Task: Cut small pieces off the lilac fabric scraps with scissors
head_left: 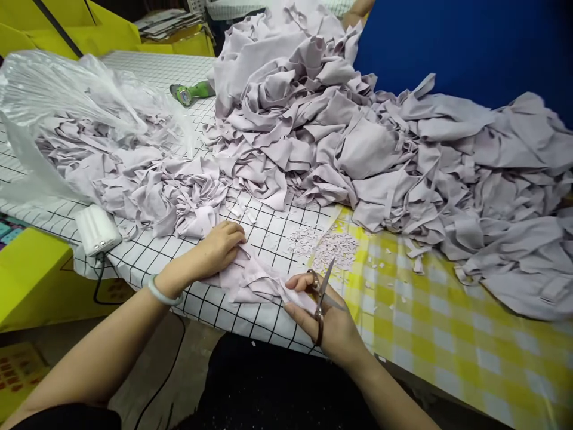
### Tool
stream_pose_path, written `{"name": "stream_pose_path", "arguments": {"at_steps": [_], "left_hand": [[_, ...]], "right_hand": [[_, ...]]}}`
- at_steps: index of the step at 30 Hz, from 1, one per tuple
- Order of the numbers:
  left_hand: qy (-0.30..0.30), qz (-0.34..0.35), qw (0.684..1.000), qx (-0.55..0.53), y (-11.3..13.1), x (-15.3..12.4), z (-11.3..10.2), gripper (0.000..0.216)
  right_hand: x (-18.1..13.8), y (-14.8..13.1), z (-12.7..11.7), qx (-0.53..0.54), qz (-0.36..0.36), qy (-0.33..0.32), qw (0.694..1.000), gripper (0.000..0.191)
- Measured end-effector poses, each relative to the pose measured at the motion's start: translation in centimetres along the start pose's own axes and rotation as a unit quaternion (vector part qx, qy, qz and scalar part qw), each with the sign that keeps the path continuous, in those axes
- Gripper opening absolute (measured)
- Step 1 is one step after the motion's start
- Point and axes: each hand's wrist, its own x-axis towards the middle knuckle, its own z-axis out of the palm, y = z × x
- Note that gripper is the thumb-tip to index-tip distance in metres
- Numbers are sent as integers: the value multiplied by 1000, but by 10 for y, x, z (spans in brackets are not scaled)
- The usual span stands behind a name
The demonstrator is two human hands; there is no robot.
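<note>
My left hand [219,248], with a pale bangle on its wrist, presses fingers-down on a small lilac fabric piece [250,280] lying at the table's near edge. My right hand [329,319] grips a pair of thread snips [321,292], blades pointing up and away, and its fingers also touch the right end of that fabric piece. A scatter of tiny lilac trimmings [329,246] lies just beyond the snips.
A big heap of lilac fabric pieces [358,131] fills the middle and right of the table. A second pile [134,173] spills from a clear plastic bag [54,95] at left. A white power bank [97,229] sits near the left edge, a green tool [190,92] further back.
</note>
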Motion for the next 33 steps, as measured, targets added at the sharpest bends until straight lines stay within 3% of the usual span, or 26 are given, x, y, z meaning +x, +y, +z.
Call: {"name": "stream_pose_path", "arguments": {"at_steps": [2, 5, 9, 11, 14, 16, 19, 23, 25, 28, 33], "left_hand": [[-2, -6, 1000, -22, 1, 4, -3, 18], [-10, -58, 994, -92, 25, 6, -27, 20], [-132, -135, 967, -171, 50, -2, -74, 28], [-189, -124, 953, -204, 53, -8, -90, 29], [-214, -75, 935, -273, 55, -14, -97, 26], [-185, -41, 927, -325, 58, -13, -89, 25], [-50, -9, 909, -415, 67, -5, -62, 25], [118, -52, 806, -578, 80, 6, -12, 27], [173, -93, 785, -588, 85, 7, 7, 30], [232, -107, 828, -500, 93, 4, 22, 30], [249, -63, 878, -403, 107, 2, 30, 26]], "right_hand": [[12, -3, 15, -36, -18, 46, 998, 27], [38, -9, 43, -51, -36, 80, 995, 30], [69, -21, 61, 86, 62, 7, 994, 21], [76, -28, 58, 170, 105, -27, 979, 24], [80, -34, 51, 224, 117, -48, 966, 25], [80, -34, 51, 243, 122, -59, 961, 24], [80, -29, 57, 286, 127, -67, 948, 29], [73, -22, 50, 256, 125, -87, 955, 34], [64, -20, 37, 168, 113, -95, 975, 32], [45, -20, 15, -13, 58, -67, 996, 29], [22, -24, -2, -187, 28, -80, 979, 38]]}}
